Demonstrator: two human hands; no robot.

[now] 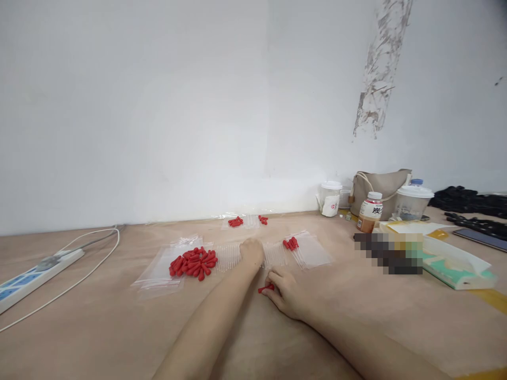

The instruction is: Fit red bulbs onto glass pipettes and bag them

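My right hand (288,293) is closed in a pinch on a small red rubber bulb (261,289), just above the table. Ahead of it, my left hand (252,252) is curled over a row of thin clear tubes (229,257); its fingertips are hidden behind the hand. More of these tubes (275,254) lie to its right. A heap of red bulbs (196,262) rests left of the tubes on clear plastic bags (152,269). At the right, several tubes with red bulbs on their ends (291,243) lie by another clear bag (319,253).
By the wall are small groups of red bulbs (235,222). A power strip (24,279) with a white cable lies at the left. To the right stand a lidded cup (330,199), a bottle (370,212), a bag (380,184) and a green-and-white packet (451,266).
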